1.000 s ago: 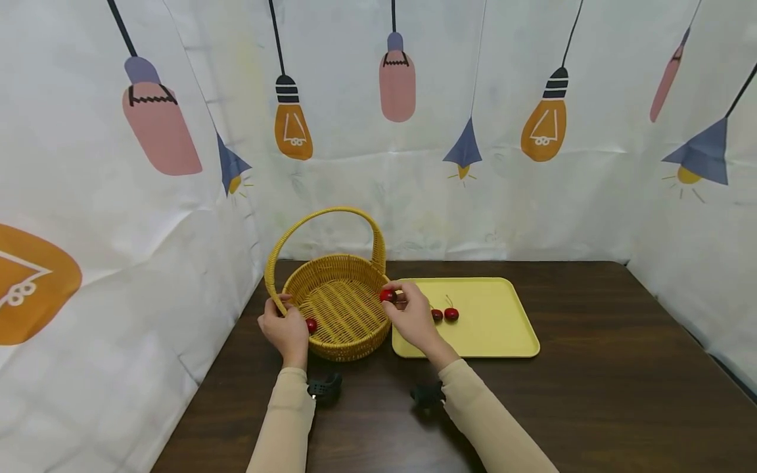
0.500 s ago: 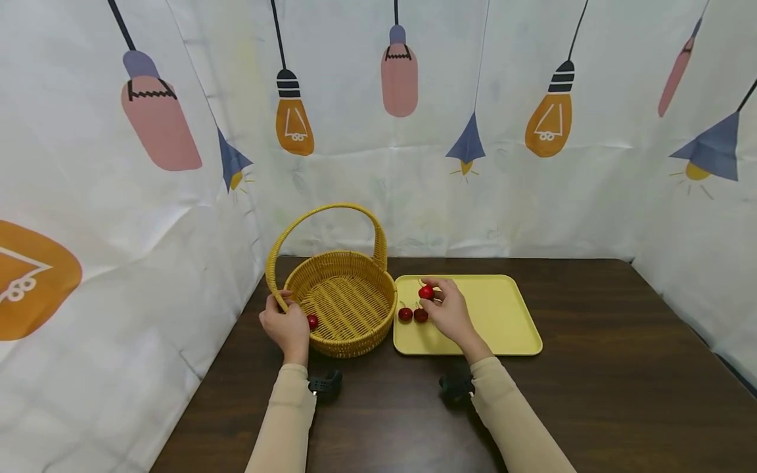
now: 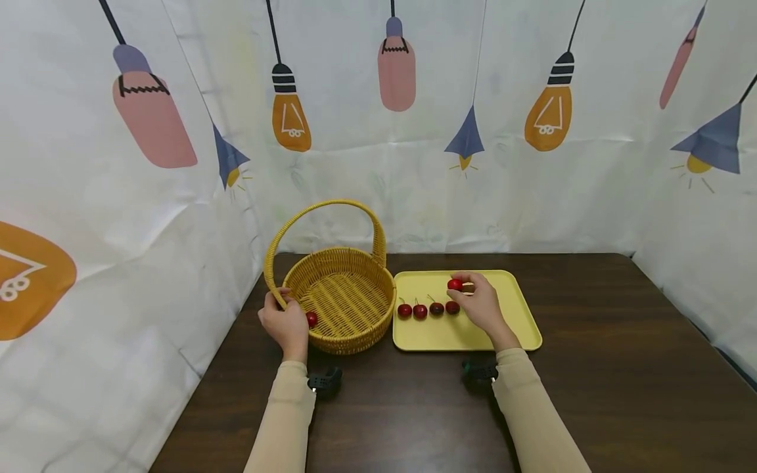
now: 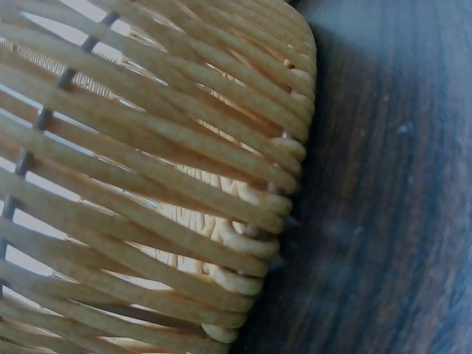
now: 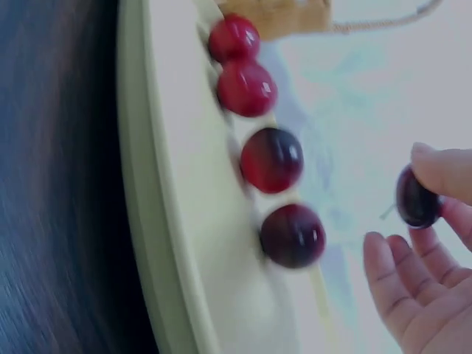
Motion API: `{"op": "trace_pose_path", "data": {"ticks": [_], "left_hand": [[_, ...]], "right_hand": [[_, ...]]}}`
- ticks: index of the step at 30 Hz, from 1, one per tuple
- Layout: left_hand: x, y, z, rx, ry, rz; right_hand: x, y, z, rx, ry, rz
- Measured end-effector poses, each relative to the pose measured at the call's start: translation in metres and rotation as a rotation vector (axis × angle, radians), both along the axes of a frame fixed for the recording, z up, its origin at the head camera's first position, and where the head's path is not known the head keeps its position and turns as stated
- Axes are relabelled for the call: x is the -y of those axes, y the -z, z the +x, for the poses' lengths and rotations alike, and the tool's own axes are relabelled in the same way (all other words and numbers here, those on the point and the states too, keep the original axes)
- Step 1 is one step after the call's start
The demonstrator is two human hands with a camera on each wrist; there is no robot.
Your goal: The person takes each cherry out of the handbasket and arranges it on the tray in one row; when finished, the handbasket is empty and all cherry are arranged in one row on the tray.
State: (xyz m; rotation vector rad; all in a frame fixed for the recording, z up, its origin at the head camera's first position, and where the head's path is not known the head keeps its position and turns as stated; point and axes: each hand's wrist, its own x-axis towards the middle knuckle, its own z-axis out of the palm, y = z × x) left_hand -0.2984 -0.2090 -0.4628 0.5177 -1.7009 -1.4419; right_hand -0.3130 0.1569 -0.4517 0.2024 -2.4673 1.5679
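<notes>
A yellow wicker basket (image 3: 345,302) with a tall arched handle stands on the left of the table. My left hand (image 3: 286,326) grips its left side where the handle meets the rim; the left wrist view shows only the woven wall (image 4: 147,162) close up. Beside that thumb a red cherry (image 3: 311,319) shows at the basket's inner left edge; I cannot tell whether the hand touches it. My right hand (image 3: 481,305) pinches a cherry (image 3: 455,284) between thumb and fingers above a pale yellow tray (image 3: 503,332). Several stemmed cherries (image 3: 420,311) lie in a row on the tray.
The dark wooden table (image 3: 621,368) extends to the right and in front of the tray. Basket and tray stand almost side by side. A white curtain (image 3: 349,177) printed with lamps hangs behind and along both sides.
My right hand has moved rightward from the basket's right rim to above the tray, still pinching a cherry. More of the cherry row is now uncovered. My left hand has stayed on the basket.
</notes>
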Motion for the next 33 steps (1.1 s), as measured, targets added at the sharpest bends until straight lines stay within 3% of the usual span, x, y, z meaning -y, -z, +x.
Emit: {"op": "trace_pose_path", "data": {"ticks": [17, 27, 33], "left_hand": [[0.002, 0.001, -0.002, -0.008, 0.0, 0.005], [0.001, -0.001, -0.002, -0.002, 0.013, 0.012], [0.0, 0.001, -0.001, 0.002, 0.013, 0.015]], "right_hand": [[-0.036, 0.022, -0.005, 0.198, 0.036, 0.106], [-0.039, 0.021, -0.003, 0.255, 0.012, 0.156], [-0.039, 0.02, -0.001, 0.268, -0.041, 0.163]]}}
